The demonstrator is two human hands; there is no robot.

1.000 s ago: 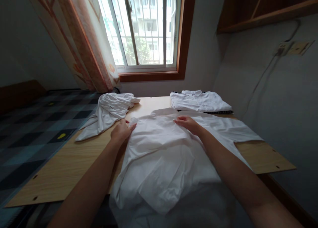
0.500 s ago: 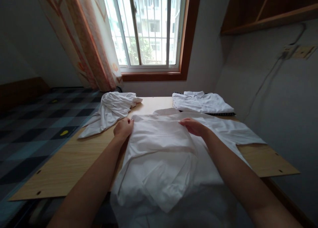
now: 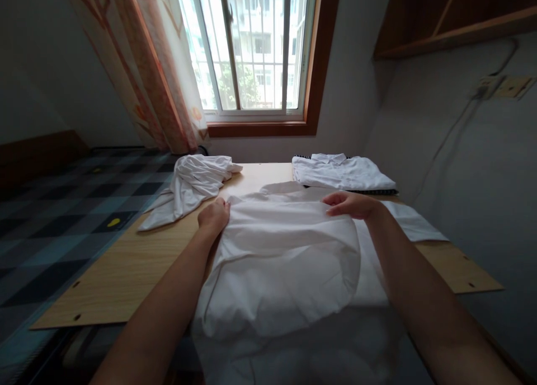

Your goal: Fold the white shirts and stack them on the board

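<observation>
A white shirt (image 3: 285,250) lies spread over the wooden board (image 3: 138,278), its lower part hanging over the near edge. My left hand (image 3: 213,216) is closed on the folded-over cloth at the shirt's left side. My right hand (image 3: 350,204) pinches the same flap near its upper right, thumb and fingers together. Between the hands the flap's upper edge runs nearly straight, and its lower part bulges toward me in loose folds. The shirt's collar area (image 3: 283,188) shows just beyond the flap. One sleeve (image 3: 415,222) stretches to the right, partly hidden behind my right forearm.
A crumpled white garment (image 3: 195,186) lies at the board's far left. Folded white shirts (image 3: 344,172) sit at the far right over something dark-edged. To the left is a bed with a checked cover (image 3: 54,228). A cord (image 3: 444,139) hangs along the right wall.
My right hand has moved right with the flap's edge, spreading the cloth wider over the shirt. A pointed piece of cloth seen earlier on the front is now covered. My left hand keeps its hold.
</observation>
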